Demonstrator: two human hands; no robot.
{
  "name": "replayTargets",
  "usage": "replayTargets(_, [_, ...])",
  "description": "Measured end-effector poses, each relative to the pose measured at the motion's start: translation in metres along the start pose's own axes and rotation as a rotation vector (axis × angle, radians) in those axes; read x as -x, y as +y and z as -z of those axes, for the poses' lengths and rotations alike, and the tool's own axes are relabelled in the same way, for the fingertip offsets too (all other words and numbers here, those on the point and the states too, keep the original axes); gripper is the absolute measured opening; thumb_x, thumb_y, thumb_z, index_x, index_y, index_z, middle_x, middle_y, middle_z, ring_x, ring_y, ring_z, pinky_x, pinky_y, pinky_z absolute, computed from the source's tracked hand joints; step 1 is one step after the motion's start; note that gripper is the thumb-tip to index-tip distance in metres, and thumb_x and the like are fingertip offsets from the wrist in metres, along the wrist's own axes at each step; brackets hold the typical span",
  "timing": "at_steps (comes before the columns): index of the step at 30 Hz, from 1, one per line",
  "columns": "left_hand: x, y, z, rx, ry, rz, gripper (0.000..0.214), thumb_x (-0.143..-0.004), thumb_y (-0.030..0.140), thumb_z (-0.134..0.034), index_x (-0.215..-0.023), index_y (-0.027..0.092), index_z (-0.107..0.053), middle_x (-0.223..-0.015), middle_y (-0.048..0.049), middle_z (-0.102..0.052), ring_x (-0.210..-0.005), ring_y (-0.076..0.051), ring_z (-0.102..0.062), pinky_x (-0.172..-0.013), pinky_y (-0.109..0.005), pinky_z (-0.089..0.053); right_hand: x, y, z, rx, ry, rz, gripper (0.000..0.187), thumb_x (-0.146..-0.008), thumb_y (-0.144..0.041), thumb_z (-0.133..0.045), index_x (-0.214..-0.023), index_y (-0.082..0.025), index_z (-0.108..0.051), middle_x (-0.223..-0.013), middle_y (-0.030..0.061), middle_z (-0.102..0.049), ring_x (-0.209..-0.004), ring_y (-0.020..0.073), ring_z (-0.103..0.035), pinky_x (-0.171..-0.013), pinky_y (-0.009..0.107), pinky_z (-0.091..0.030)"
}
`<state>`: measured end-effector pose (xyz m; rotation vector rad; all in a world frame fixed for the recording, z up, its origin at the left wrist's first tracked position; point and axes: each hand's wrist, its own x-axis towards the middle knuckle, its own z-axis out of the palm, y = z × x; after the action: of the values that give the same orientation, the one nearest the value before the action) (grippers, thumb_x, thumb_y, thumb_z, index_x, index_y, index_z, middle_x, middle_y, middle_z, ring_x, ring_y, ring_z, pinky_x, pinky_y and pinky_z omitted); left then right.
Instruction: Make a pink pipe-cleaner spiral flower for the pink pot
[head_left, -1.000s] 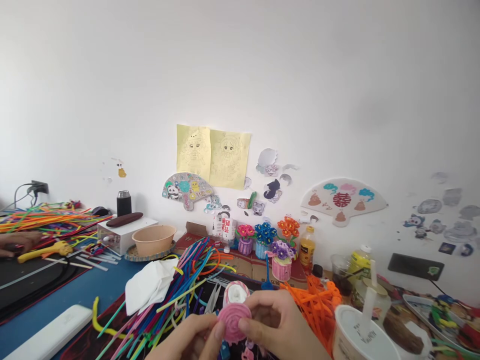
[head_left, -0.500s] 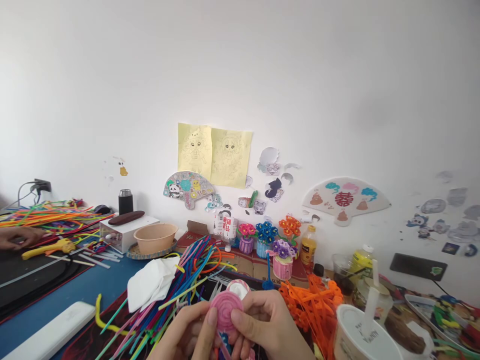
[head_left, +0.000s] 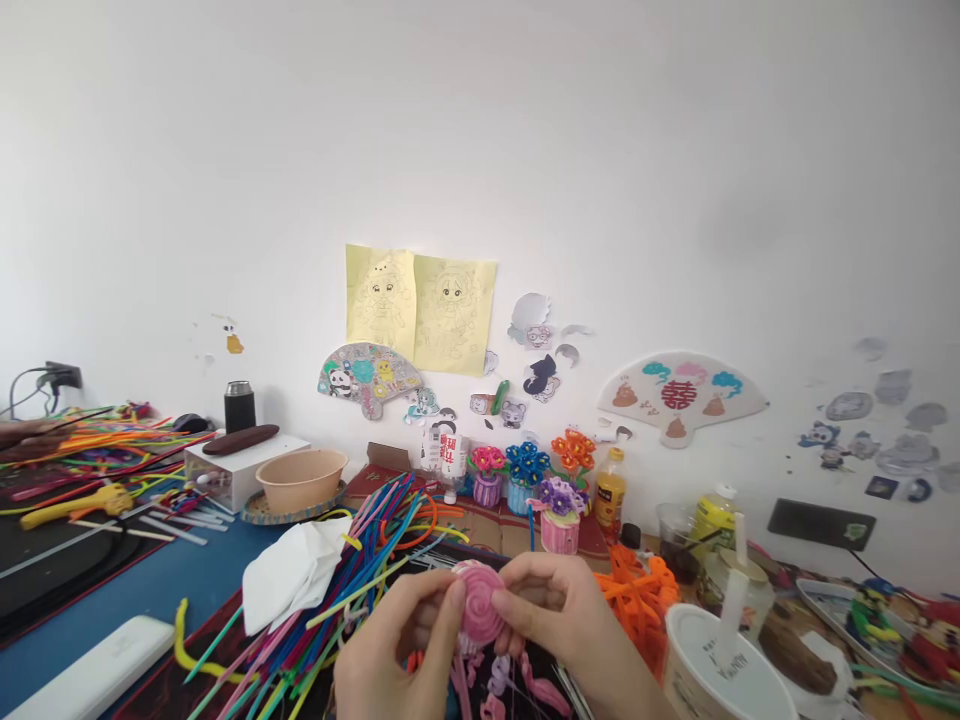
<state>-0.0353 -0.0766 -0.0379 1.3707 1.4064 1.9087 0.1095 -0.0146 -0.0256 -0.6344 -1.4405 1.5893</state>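
Note:
Both of my hands hold a pink spiral disc (head_left: 480,600) coiled from fuzzy pipe cleaner, low in the middle of the view. My left hand (head_left: 394,650) pinches its left edge with thumb and fingers. My right hand (head_left: 559,615) grips its right side, thumb on the face of the coil. Loose pink and purple pipe cleaner curls (head_left: 510,685) hang below the disc. A pile of coloured pipe cleaners (head_left: 352,590) lies just left of my hands, and an orange heap (head_left: 637,590) lies to the right.
A white tissue (head_left: 289,575), a tan bowl (head_left: 300,478), a white box (head_left: 240,465) and small pipe-cleaner flower pots (head_left: 525,480) stand behind. A lidded paper cup with a straw (head_left: 712,660) is at the right. Another person's hand (head_left: 30,435) rests far left among pipe cleaners.
My hands lifted the pink disc a little and shifted it right; my left thumb moved off its face to the edge. The other person's hand at far left moved up and back.

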Motion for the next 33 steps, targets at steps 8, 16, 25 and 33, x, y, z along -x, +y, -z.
replayTargets(8, [-0.017, 0.005, -0.042, 0.273, 0.030, 0.164, 0.023, -0.068, 0.038, -0.075, -0.077, 0.017, -0.071, -0.067, -0.0018, -0.072, -0.061, -0.017, -0.065, -0.057, -0.020, -0.053, -0.004, -0.010, 0.015, 0.054, 0.212, 0.131, 0.041, -0.062, -0.049, -0.084, -0.076, -0.013, -0.072, -0.066, 0.0056, -0.074, -0.061, 0.0182, -0.069, -0.064, 0.028, -0.058])
replayTargets(16, [-0.033, 0.008, -0.063, 0.387, -0.024, 0.181, 0.026, -0.066, 0.040, -0.077, -0.072, 0.016, -0.070, -0.059, 0.0008, -0.064, -0.058, -0.015, -0.059, -0.057, -0.022, -0.049, -0.009, -0.009, 0.026, -0.041, 0.146, 0.149, 0.037, -0.061, -0.043, -0.087, -0.077, -0.013, -0.072, -0.072, 0.0064, -0.075, -0.066, 0.0195, -0.071, -0.070, 0.030, -0.058])
replayTargets(25, [-0.041, -0.016, -0.066, 0.091, -0.194, -0.084, 0.023, -0.080, 0.041, -0.065, -0.074, 0.019, -0.067, -0.064, 0.0013, -0.059, -0.059, -0.013, -0.051, -0.055, -0.020, -0.042, -0.005, -0.007, 0.058, 0.192, 0.172, 0.086, 0.042, -0.060, -0.047, -0.086, -0.081, -0.013, -0.073, -0.072, 0.0058, -0.073, -0.067, 0.0195, -0.067, -0.067, 0.030, -0.054])
replayTargets(33, [-0.040, -0.027, -0.066, -0.198, -0.348, -0.340, 0.030, -0.090, 0.039, -0.052, -0.071, 0.021, -0.065, -0.065, 0.0004, -0.055, -0.052, -0.012, -0.047, -0.050, -0.021, -0.037, 0.003, -0.024, 0.061, 0.642, 0.238, 0.228, 0.036, -0.076, -0.051, -0.072, -0.072, -0.016, -0.077, -0.070, 0.0051, -0.067, -0.061, 0.0157, -0.055, -0.054, 0.025, -0.041])
